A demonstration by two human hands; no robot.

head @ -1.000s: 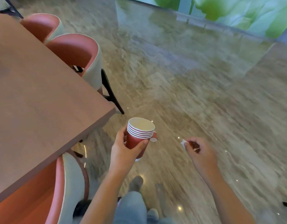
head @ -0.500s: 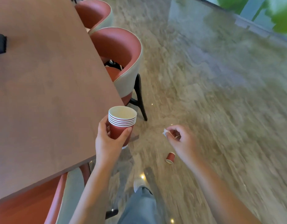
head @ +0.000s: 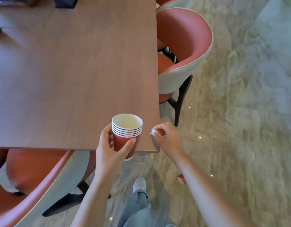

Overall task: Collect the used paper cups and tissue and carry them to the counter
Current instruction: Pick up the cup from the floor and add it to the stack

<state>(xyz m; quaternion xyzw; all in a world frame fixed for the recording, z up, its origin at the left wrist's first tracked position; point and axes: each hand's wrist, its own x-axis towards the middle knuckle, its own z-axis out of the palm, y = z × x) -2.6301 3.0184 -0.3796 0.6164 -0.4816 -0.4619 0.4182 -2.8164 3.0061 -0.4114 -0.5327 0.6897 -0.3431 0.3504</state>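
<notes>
Cups [head: 126,133] stacked in your left hand [head: 111,147]; tissue [head: 153,132] pinched in right hand [head: 167,138].
Keep fingers wrapped; fetch the stray cup [head: 181,179] at lower centre.

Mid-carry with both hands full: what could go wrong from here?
1. A red cup lies on the floor beside the right forearm; it could be left behind or stepped on.
2. The left hand grips only the outermost of the stacked cups, so a tilt might spill the inner ones.
3. The tissue is only pinched by the right hand and could slip.
</notes>
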